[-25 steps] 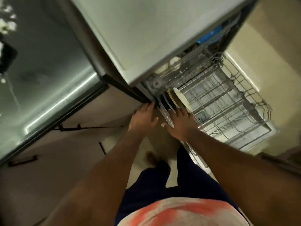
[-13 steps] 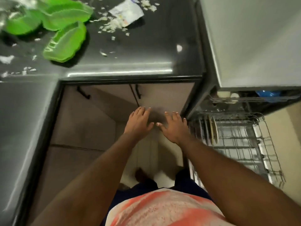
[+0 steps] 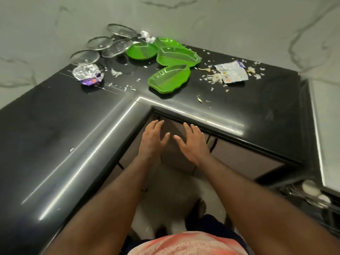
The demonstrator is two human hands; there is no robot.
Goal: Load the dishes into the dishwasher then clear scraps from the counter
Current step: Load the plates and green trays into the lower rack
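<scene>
Several green leaf-shaped plastic dishes lie on the black counter [image 3: 55, 126]: one nearest me [image 3: 169, 78], a stacked pair [image 3: 177, 57] behind it and a rounder one [image 3: 141, 50] to the left. Several round glass lids [image 3: 84, 57] sit in the far corner. Food scraps [image 3: 213, 78] are scattered around a torn white wrapper [image 3: 231, 71], and a crumpled foil wrapper [image 3: 88, 74] lies at the left. My left hand [image 3: 151, 140] and right hand [image 3: 192, 142] hover empty, fingers straight, below the counter's inner corner. The dishwasher [image 3: 312, 196] shows at the lower right edge.
The counter is L-shaped with a shiny rounded edge [image 3: 193, 115]; cabinet doors [image 3: 239, 159] with dark handles stand under it. A marble wall [image 3: 202, 19] backs the counter. A grey appliance top [image 3: 327, 126] is at the right.
The view has swung from the dishwasher rack up to the counter corner. Both hands left the rack and now hover empty in front of the counter edge.
</scene>
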